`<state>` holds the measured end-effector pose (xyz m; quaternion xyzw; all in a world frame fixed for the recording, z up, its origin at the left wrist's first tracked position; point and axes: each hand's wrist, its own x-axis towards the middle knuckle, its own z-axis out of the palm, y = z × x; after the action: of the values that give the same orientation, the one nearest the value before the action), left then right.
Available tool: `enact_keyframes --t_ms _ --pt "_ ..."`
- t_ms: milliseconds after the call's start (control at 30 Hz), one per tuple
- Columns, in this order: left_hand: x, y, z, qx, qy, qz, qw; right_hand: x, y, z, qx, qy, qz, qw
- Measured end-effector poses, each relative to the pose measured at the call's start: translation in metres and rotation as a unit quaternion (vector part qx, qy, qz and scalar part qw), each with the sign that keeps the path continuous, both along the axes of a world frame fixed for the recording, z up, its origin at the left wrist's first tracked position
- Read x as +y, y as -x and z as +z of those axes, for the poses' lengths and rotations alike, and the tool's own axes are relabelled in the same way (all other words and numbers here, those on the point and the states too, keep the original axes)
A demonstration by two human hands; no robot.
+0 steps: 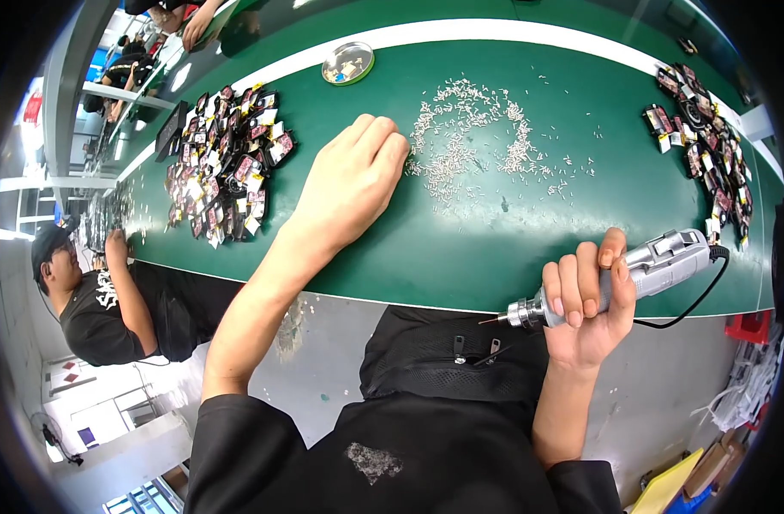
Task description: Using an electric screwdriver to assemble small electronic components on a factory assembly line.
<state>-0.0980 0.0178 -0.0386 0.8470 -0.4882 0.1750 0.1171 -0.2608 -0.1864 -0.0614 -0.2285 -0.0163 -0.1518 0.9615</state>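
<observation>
My left hand (351,180) is over the green table with its back up and its fingers curled under. What those fingers hold, if anything, is hidden. Just right of its knuckles lies a loose scatter of small silvery pins or screws (460,154). At the table's near edge my right hand (587,304) is wrapped round a grey electric screwdriver (670,261). The tool lies nearly level, its thin bit pointing left and its black cord trailing from the right end. A heap of small black parts with pink and white labels (229,171) sits left of my left hand.
A second heap of similar parts (709,154) lies at the table's right end. Near the white strip at the back stands a round shallow tin (347,63) with small pieces inside. A black bag (456,351) is below the table edge. At left sits a co-worker (118,300).
</observation>
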Motion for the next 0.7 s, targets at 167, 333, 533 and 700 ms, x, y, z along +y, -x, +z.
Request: enact_keyframes --t_ms 167,333,533,700 --pt "0.0 0.028 0.001 0.153 0.103 0.074 0.98 -0.003 0.002 0.001 0.017 -0.005 -0.012 1.0" --pt "-0.016 0.097 0.008 0.469 0.325 0.038 0.82 -0.012 -0.004 0.024 -0.041 -0.034 -0.052 0.997" --pt "-0.033 0.128 -0.006 0.629 0.489 -0.009 0.605 -0.002 -0.007 0.052 -0.068 -0.058 -0.085 0.992" --pt "-0.035 0.135 -0.008 0.664 0.482 -0.034 0.571 0.007 -0.008 0.051 -0.055 -0.032 -0.105 0.992"
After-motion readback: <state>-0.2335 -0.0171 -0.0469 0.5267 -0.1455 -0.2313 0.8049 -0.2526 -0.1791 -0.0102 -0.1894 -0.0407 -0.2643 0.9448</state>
